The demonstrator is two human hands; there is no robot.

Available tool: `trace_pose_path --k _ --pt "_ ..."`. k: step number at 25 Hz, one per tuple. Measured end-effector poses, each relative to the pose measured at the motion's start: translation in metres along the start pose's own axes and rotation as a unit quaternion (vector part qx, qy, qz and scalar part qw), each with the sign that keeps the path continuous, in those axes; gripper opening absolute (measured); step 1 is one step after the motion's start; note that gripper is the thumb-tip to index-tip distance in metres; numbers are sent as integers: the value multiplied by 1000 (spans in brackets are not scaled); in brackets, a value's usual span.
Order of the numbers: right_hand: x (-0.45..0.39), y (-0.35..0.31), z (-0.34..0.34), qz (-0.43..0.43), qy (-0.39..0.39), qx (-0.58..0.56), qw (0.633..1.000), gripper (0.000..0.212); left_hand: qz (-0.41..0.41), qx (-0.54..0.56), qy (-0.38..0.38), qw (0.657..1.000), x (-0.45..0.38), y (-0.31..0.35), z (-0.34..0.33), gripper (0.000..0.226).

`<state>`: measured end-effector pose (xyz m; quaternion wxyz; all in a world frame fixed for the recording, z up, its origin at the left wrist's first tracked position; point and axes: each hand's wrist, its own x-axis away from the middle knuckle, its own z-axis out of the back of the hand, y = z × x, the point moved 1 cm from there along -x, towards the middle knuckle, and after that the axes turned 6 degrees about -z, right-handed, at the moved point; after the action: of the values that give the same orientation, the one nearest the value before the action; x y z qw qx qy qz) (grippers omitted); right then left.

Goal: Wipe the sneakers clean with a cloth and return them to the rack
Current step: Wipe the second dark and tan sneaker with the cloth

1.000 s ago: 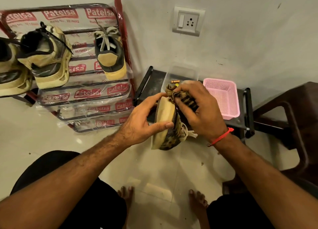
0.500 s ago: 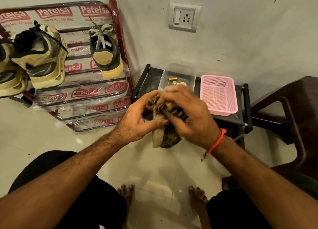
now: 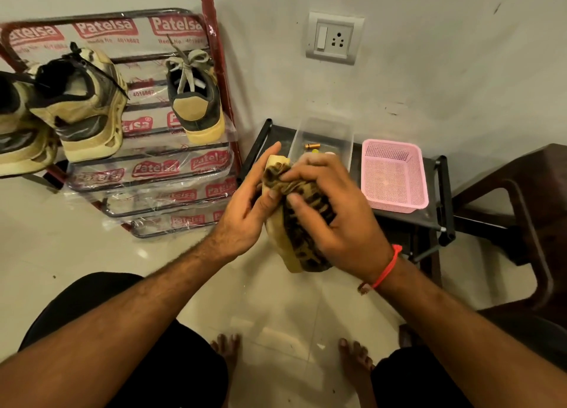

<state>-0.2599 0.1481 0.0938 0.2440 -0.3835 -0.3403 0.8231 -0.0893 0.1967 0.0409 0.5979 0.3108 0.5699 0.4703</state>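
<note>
While the sneaker [image 3: 283, 242] is held up in mid-air at the centre of the frame, sole edge turned toward the left, the left hand [image 3: 248, 214] grips it along the pale sole, thumb lying over the top edge. The right hand [image 3: 334, 220] has its fingers [image 3: 302, 202] curled into a patterned cloth [image 3: 277, 177], pressing it against the upper.

The sneaker looks light enough for one hand, with a firm rubber sole and a softer upper that would likely give under pressure. So the sole rim seems the sound place to take hold, leaving the upper free for wiping. The cloth is limp and bunches easily; it probably needs a gathered wad under the fingers to rub with any force.

On the rack [image 3: 211, 79] at the upper left stand other sneakers, among them its likely mate [image 3: 196, 107], beside which there is free shelf. To the right, a pink basket [image 3: 392, 174] sits on a low black table [image 3: 408, 220].
</note>
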Motion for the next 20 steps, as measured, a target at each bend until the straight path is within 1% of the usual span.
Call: trace_pose_path --k 1,2,4,5,6,8,9,10,12,13,15,16,19,20 --pt "-2 5 0 29 -4 47 998 23 5 17 6 1000 1 -1 -2 84" --pt "-8 13 5 25 7 73 997 23 18 46 18 999 1 0 -5 79" --pt "-14 23 14 -34 36 74 996 19 46 118 55 990 1 3 -11 67" --pt "-11 20 11 -38 36 69 996 18 58 143 72 985 -1 3 -13 61" --pt "-6 13 4 -9 14 71 997 19 69 163 85 981 -2 2 -13 57" --pt "6 1 -9 86 -49 101 990 22 88 192 95 973 -3 0 -10 53" --pt "5 5 -7 107 -60 133 983 24 97 193 92 972 -4 -1 -9 53" --pt "-2 11 -1 89 -44 159 982 25 103 187 85 973 -5 0 -9 54" --pt "-10 20 9 24 -8 165 986 27 101 176 85 976 -4 1 -8 58" --pt "-9 20 8 25 -17 157 987 27 99 178 87 975 -3 1 -7 60" --pt "-1 14 0 85 -72 157 981 27 103 185 86 974 -3 -1 -5 59" --pt "0 14 -2 98 -87 167 977 28 108 182 81 974 -3 -1 -5 58" --pt "-8 19 7 41 -48 177 982 30 123 181 77 973 -3 2 -6 57" --pt "-6 18 6 46 -60 171 982 30 124 187 79 971 -3 1 -5 57"
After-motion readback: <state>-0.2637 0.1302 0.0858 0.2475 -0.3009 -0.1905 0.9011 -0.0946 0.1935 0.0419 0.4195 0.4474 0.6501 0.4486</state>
